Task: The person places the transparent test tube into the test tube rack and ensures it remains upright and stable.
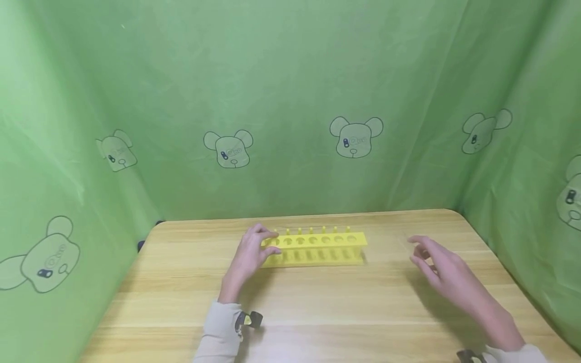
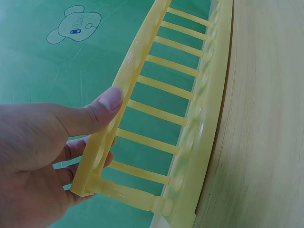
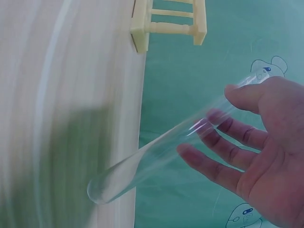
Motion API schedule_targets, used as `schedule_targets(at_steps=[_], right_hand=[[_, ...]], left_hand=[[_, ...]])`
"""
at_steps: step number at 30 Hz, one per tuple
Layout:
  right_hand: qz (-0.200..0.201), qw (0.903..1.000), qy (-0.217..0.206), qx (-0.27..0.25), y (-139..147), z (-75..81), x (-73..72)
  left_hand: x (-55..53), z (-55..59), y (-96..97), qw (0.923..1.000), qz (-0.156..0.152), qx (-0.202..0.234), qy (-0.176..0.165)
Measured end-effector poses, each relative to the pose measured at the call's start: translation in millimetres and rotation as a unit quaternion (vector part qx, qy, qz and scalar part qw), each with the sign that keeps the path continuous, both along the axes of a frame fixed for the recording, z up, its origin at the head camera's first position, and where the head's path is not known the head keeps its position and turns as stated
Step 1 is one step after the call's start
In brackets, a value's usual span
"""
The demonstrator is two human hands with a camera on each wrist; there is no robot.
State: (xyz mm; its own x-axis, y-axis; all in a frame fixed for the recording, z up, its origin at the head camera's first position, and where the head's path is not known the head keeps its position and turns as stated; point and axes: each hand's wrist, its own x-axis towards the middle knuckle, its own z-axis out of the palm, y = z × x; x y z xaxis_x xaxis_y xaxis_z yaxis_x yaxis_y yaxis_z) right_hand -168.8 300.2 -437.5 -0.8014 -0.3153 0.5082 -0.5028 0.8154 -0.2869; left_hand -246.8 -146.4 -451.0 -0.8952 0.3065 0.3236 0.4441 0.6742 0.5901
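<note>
A yellow plastic test tube rack [image 1: 317,241], with a row of holes in its top and a row of pegs behind them, stands on the table. My left hand [image 1: 247,252] grips the rack's top bar at its left end; in the left wrist view the thumb [image 2: 111,98] lies on the near side and the fingers wrap behind. Off to the rack's right, my right hand [image 1: 454,276] holds a clear test tube [image 3: 156,154] between thumb and fingertips. The tube is tilted, its rounded bottom pointing down over the tabletop, and it barely shows in the head view.
The light wood table [image 1: 317,312] has rounded far corners. Green curtains [image 1: 290,91] printed with bear heads hang behind it and along both sides. Dark straps [image 1: 247,319] sit at the sleeve cuffs.
</note>
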Motion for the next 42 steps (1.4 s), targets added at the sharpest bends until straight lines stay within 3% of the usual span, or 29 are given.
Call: schedule_targets(at_steps=[13,42], right_hand=[[-0.005,0.9970,-0.044,-0.064,-8,11.7,-14.1],[-0.010,0.9919,0.003,-0.127,-15,36.8,-39.0]], left_hand=[[-0.8,-4.5,-0.9,1.0000,0.003,-0.001,0.005],[-0.9,-4.9,0.0,0.9999,0.003,-0.010,0.005]])
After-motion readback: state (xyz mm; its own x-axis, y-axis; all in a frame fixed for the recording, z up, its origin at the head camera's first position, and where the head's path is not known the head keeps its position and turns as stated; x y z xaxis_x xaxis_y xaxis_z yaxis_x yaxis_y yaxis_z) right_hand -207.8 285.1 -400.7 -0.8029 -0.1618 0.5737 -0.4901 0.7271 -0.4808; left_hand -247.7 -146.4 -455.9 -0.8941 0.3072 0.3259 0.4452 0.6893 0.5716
